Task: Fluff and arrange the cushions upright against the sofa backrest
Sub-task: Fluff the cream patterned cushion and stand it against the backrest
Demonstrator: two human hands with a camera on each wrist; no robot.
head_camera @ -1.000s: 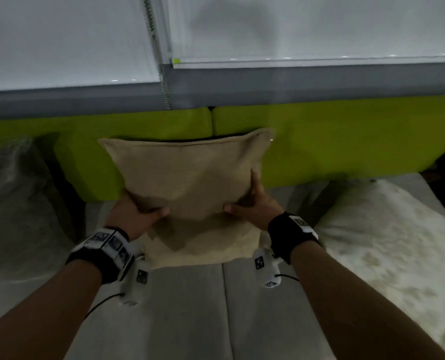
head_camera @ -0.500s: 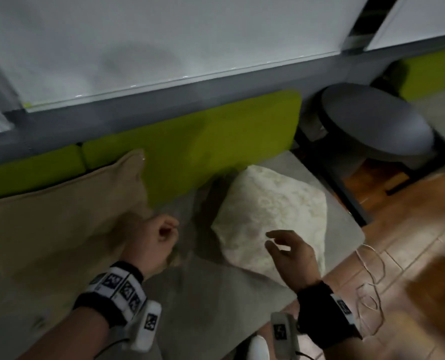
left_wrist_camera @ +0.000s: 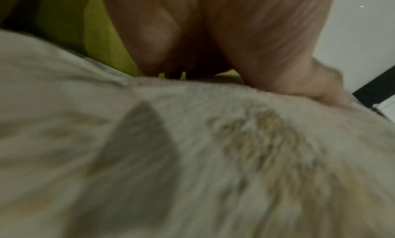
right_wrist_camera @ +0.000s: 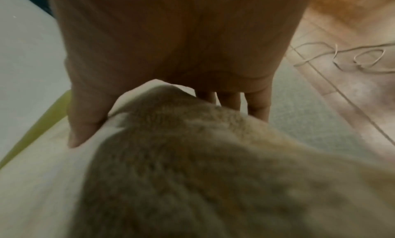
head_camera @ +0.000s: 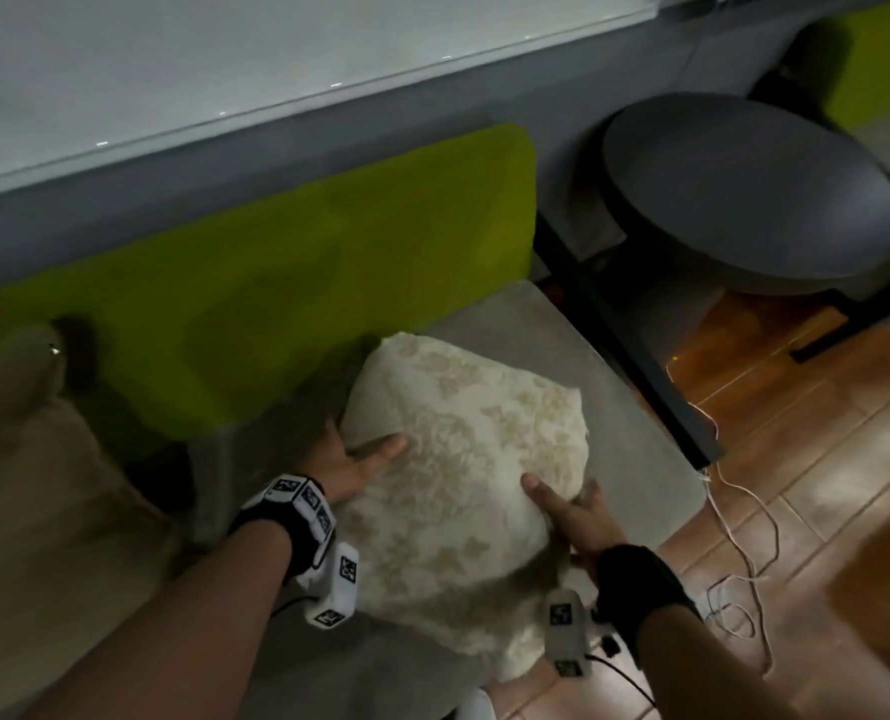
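Note:
A cream floral cushion (head_camera: 463, 459) lies tilted on the grey sofa seat (head_camera: 619, 407), near the seat's right end. My left hand (head_camera: 351, 459) grips its left edge with the thumb on top and the fingers behind. On the right edge, my right hand (head_camera: 570, 511) holds the same way, thumb over and fingers underneath. The left wrist view shows the cushion (left_wrist_camera: 192, 157) filling the picture below my left hand (left_wrist_camera: 235, 38). In the right wrist view my right hand (right_wrist_camera: 171, 47) clasps the cushion (right_wrist_camera: 192, 174). A tan cushion (head_camera: 32, 485) leans on the green backrest (head_camera: 276, 283) at the left.
A round dark side table (head_camera: 744, 189) stands right of the sofa's end. White cable (head_camera: 744, 553) loops over the wooden floor (head_camera: 822, 433) beside the seat's front right corner. A grey wall ledge runs behind the backrest.
Both hands let go of the tan cushion, which stays leaning at the left. The view swung right, and both hands reached the cream cushion and took hold of its edges.

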